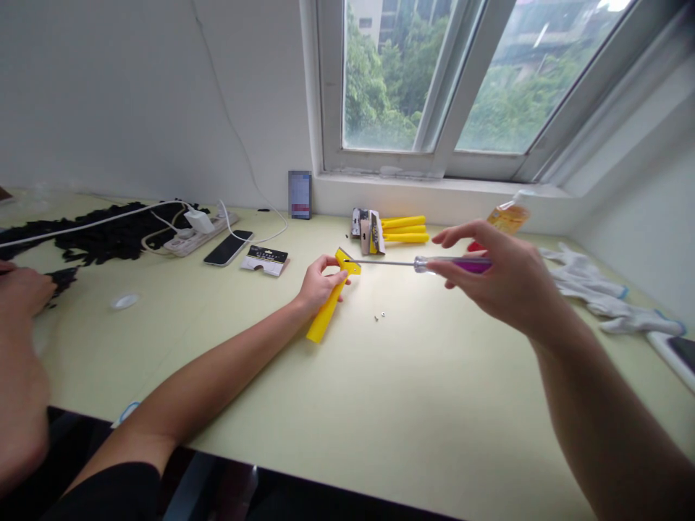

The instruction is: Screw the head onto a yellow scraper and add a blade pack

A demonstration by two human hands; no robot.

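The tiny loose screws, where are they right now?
In the head view, the loose screws lie on the table just right of the yellow scraper held by the left hand, below the screwdriver.

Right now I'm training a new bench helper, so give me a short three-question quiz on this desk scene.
1. True or false: the left hand holds the yellow scraper down on the table.
2. Which tool is in the right hand? A) pliers B) screwdriver C) hammer
3. Fill in: the white gloves lie to the ____ of the right hand.

Key: 1 true. 2 B; its tip meets the scraper's head. 3 right.
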